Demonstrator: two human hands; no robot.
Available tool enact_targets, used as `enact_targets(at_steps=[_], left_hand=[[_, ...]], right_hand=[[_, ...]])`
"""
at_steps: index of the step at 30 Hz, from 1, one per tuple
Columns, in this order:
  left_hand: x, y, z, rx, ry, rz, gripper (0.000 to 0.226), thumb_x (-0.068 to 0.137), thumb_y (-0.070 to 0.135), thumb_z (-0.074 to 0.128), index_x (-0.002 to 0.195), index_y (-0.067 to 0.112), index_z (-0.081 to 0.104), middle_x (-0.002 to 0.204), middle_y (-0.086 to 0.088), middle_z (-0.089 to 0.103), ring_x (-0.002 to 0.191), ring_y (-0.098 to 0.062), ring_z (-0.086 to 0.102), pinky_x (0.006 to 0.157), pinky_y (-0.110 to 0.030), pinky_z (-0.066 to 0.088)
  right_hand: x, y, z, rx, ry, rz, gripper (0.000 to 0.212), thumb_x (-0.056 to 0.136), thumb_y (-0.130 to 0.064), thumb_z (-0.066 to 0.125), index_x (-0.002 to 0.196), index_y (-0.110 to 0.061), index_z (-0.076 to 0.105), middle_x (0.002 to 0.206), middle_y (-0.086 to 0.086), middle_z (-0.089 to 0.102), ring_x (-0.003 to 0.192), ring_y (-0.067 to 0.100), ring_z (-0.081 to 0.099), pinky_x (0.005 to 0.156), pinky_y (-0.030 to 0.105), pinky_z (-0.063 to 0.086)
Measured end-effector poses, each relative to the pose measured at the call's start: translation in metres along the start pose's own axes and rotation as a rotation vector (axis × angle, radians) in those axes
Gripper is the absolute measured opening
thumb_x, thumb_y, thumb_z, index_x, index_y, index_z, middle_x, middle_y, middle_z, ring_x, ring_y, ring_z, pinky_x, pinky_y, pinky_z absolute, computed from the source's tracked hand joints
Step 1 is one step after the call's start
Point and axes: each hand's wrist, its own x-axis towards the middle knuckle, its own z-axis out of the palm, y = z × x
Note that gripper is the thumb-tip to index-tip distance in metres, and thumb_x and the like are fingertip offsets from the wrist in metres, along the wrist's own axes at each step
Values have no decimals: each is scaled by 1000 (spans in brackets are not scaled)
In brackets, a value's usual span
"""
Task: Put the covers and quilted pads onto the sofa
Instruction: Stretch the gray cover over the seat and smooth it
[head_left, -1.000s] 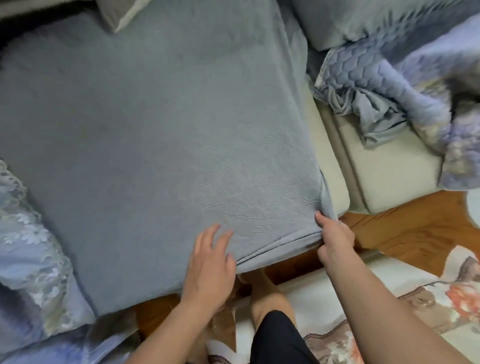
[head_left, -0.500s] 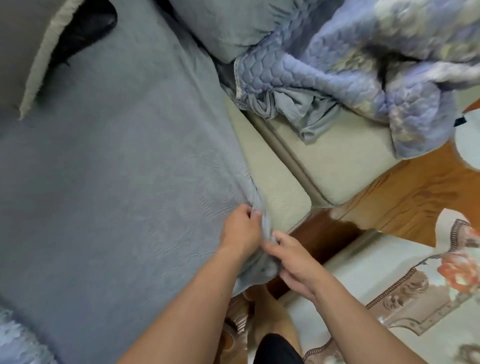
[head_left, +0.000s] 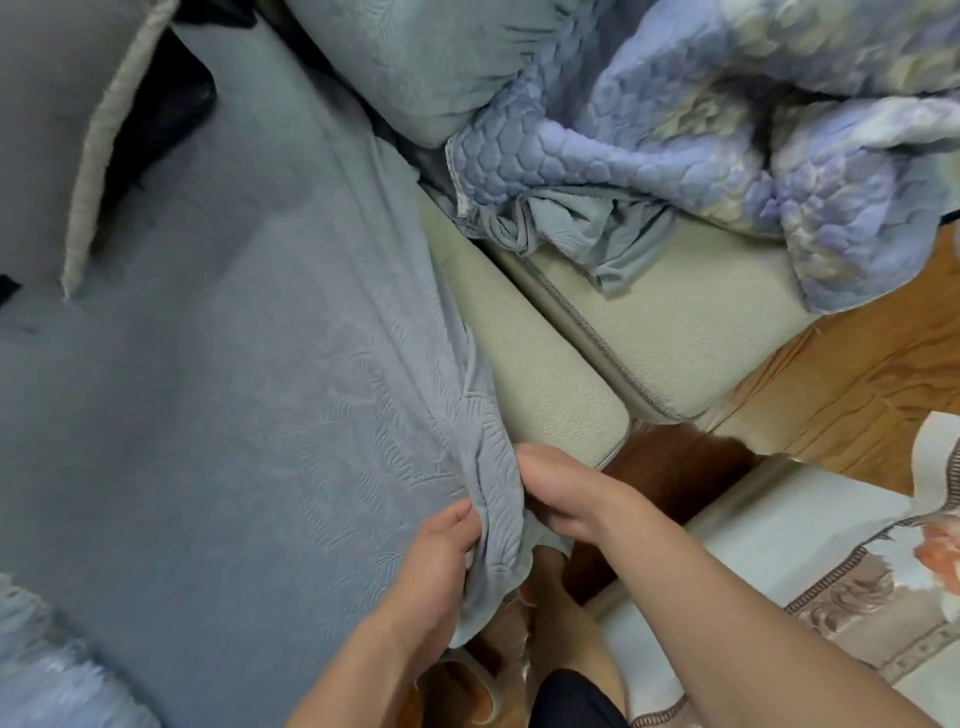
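A grey-blue textured cover (head_left: 234, 415) lies stretched over the left sofa seat cushion. Its front right corner is bunched into a fold. My left hand (head_left: 441, 561) grips that fold from the left. My right hand (head_left: 566, 493) holds the same corner from the right, fingers curled round the cloth edge. A strip of bare cream cushion (head_left: 540, 374) shows beside the cover. A blue and purple quilted pad (head_left: 727, 130) lies crumpled on the right cream cushion (head_left: 691, 322), with a loose grey-blue cover (head_left: 587, 228) bunched under it.
A covered back pillow (head_left: 405, 62) leans at the top. Wooden floor (head_left: 857, 395) lies right of the sofa. A pale floral rug (head_left: 805, 561) covers the floor at bottom right. My feet in slippers (head_left: 483, 675) stand below the cushion edge. A lace-edged blue cloth (head_left: 47, 670) sits bottom left.
My left hand has moved from lying flat on the cover to gripping its front right corner. My right hand stays at that corner. The view has swung right and the corner is more bunched.
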Motion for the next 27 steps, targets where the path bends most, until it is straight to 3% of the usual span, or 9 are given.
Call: enact_targets(at_steps=[3,5,10,13,15,18,21,24,27], left_hand=[[0,2,3,-57,-16,13,32,99,9,48,118,-10,65,109,-20,70,97,-32,65,72,-28,58],[4,-3,2,97,18,57,30,102,12,46,110,0,73,107,-13,76,98,-23,71,80,-30,58],[33,-24,3,636,31,178,38,96,43,46,106,13,68,107,-14,69,104,-29,64,94,-46,48],[47,-39,24,817,-103,96,30,101,34,50,128,30,63,111,4,69,101,-13,66,88,-26,49],[52,-51,39,979,-154,133,40,100,32,49,140,31,53,126,4,64,110,-13,63,95,-24,48],[62,-53,47,1065,34,291,37,98,33,44,132,33,57,131,5,62,118,-14,58,105,-32,44],[64,-32,34,950,212,396,33,99,28,48,131,30,56,129,7,58,112,-10,56,102,-32,45],[70,-14,1,1129,160,330,47,99,26,48,146,31,43,144,6,46,129,-14,47,112,-36,38],[76,-7,-25,1280,54,236,61,98,24,49,155,31,30,156,6,33,142,-16,35,118,-33,29]], right_hand=[[-4,-2,-9,295,5,-177,28,104,-21,49,109,-6,72,109,13,74,103,22,70,87,33,53],[-4,-6,-19,329,50,-269,29,104,-23,50,108,-5,72,110,15,73,103,23,70,90,35,50],[-1,-17,-70,400,715,-389,23,99,-6,47,83,-9,63,83,10,68,77,22,63,72,36,48],[-15,-20,-123,553,1091,-439,21,94,-8,44,77,-16,53,78,5,55,76,21,54,61,31,43],[-22,-14,-150,628,1201,-433,22,94,-8,45,74,-18,49,76,2,53,75,21,55,56,24,47],[-12,7,-151,406,1017,-307,13,89,-12,54,77,-11,61,91,15,68,87,24,65,71,33,53],[-16,18,-127,80,556,-199,27,100,-35,55,105,-14,71,109,14,74,104,29,71,95,46,53],[-27,13,-115,158,224,-96,50,93,-50,61,125,-13,65,122,15,70,115,32,66,106,47,46],[-29,9,-114,68,118,-52,65,73,-51,85,119,-7,70,122,21,68,117,37,64,109,51,43]])
